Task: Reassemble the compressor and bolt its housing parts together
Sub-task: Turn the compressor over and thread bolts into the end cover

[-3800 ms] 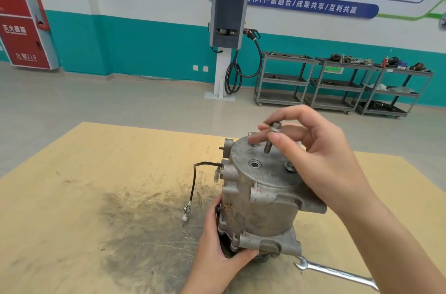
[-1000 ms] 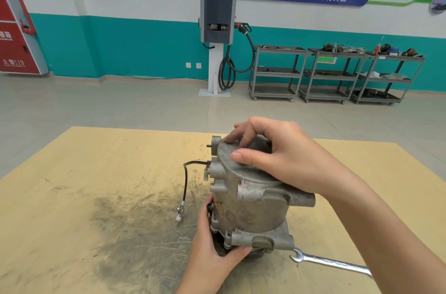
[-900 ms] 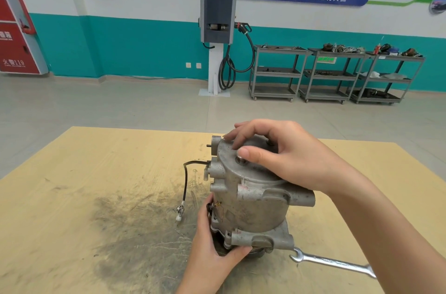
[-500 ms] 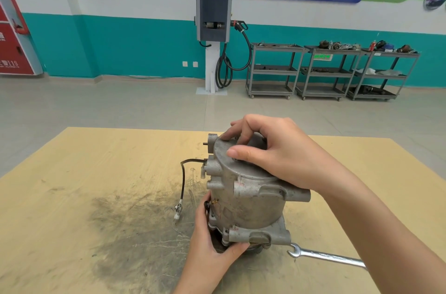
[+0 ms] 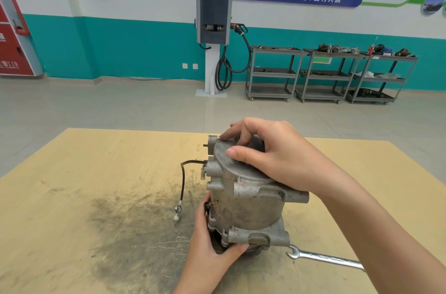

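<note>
One grey cast-metal compressor [image 5: 246,199] stands at table centre; one steel open-end wrench [image 5: 323,257] lies at four o'clock; two bare hands; three grey metal shelf trolleys [image 5: 272,72] line the one o'clock wall.

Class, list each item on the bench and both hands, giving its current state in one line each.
Compressor: upright on the table, held.
Left hand: grips the compressor's base.
Right hand: fingers curled on the top cover.
Wire: hanging loose, plug unconnected.
Wrench: lying on the table, unused.

Teal-and-white wall [image 5: 135,47], grey tiled floor [image 5: 120,105], three metal shelf carts [image 5: 272,72].
</note>
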Demonstrator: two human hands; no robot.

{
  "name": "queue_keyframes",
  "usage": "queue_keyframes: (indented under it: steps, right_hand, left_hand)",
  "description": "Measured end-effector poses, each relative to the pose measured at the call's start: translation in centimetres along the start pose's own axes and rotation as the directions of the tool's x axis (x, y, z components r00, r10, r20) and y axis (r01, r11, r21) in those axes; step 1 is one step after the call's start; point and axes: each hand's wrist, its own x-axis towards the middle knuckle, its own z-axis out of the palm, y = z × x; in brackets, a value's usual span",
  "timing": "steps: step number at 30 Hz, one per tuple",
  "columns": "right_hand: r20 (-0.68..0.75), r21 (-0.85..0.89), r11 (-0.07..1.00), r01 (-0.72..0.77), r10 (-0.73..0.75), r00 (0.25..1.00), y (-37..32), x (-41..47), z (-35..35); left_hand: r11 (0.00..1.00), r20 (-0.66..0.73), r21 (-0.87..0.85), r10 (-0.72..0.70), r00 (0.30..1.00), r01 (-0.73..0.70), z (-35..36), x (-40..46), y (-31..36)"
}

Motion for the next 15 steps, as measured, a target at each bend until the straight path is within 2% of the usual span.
queue_keyframes:
  steps: [7, 15]
  right_hand:
    - [0.045, 0.126, 0.992, -0.012, 0.006, 0.999, 0.1, -0.5, -0.6]
    - [0.107, 0.188, 0.982, -0.007, -0.014, 0.994, 0.2, -0.7, -1.0]
  left_hand:
    - [1.0, -0.002, -0.001, 0.002, 1.0, -0.002, 0.0, -0.1, -0.1]
    - [1.0, -0.011, 0.012, 0.01, 1.0, -0.01, 0.1, 0.0, -0.2]
